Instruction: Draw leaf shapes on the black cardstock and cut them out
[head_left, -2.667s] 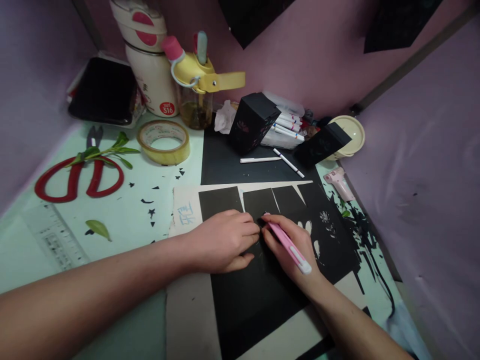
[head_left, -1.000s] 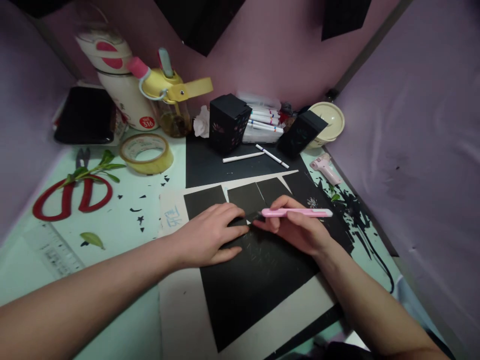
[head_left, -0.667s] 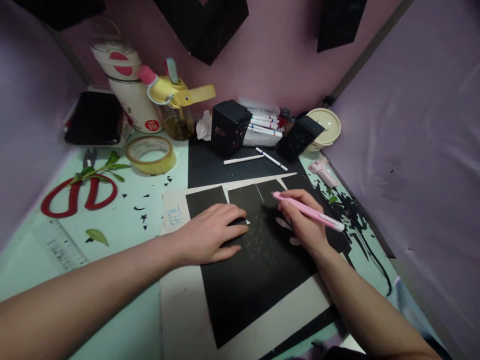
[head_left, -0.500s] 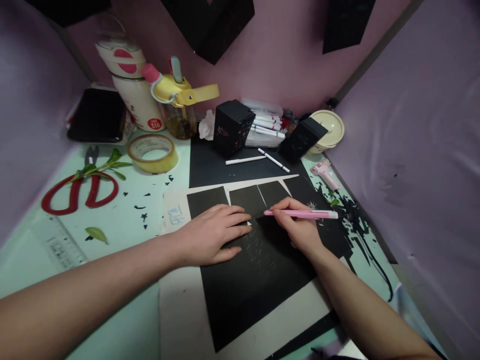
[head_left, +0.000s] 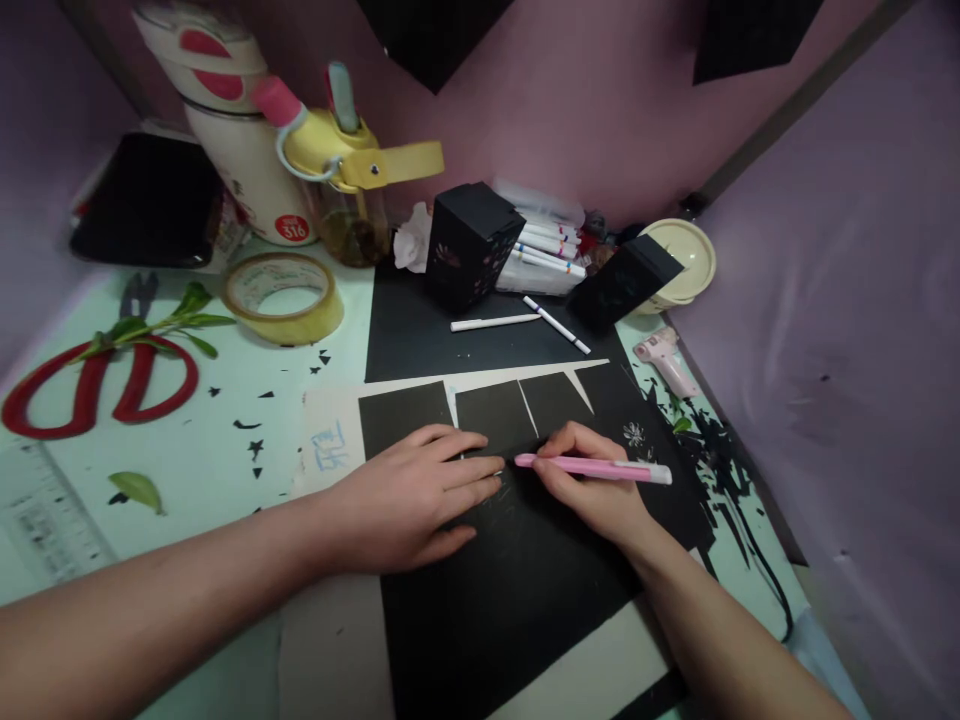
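A black card sheet [head_left: 495,620] with cut slits at its far edge and faint pale sketch marks lies on a whitish board [head_left: 330,640]. My left hand [head_left: 420,495] rests flat on the sheet, fingers stretched out to the right. Between thumb and fingers, my right hand [head_left: 592,490] grips a slim pink pen-shaped tool [head_left: 585,467] with a white end. Its point is down at the sheet, close beside my left fingertips; whether it is a pen or a blade is too small to tell. To the right, white lines form a small flower drawing [head_left: 634,434].
At left are red-handled scissors [head_left: 142,385], a tape roll [head_left: 285,300], a clear ruler [head_left: 56,520] and bottles [head_left: 247,170]. Behind stand black paper boxes [head_left: 472,250] and white markers [head_left: 551,245]. Black paper scraps [head_left: 724,460] and a small pink tool [head_left: 666,360] lie at right.
The view has moved closer and shifted a little. My right hand has brought the pink tool's point nearer to my left fingertips. My left hand stays flat on the sheet.
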